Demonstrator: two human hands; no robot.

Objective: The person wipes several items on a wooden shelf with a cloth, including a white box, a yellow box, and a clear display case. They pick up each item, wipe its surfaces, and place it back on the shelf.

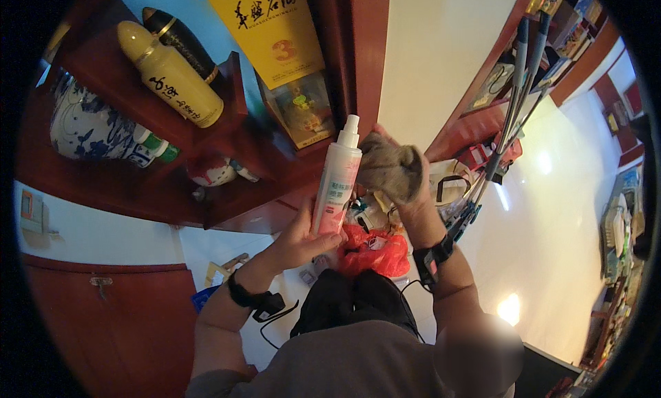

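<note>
My left hand [295, 242] is wrapped around the lower part of a white and pink plastic spray bottle [338, 183], which bears writing. The bottle stands nearly upright, its white nozzle at the top. Just to its right, my right hand [417, 204] holds a bunched grey-brown cloth [395, 168] that covers most of the fingers. The cloth is close beside the bottle; whether they touch, I cannot tell. Both hands are in front of a dark red wooden shelf unit [227, 212].
On the shelves are a yellow bottle [175, 80], a black bottle [181, 41], a blue-and-white porcelain jar [88, 124] and a yellow box [273, 36]. Below lies a red plastic bag [379, 253]. Folded poles [498, 145] stand at the right. A red door [113, 315] is at lower left.
</note>
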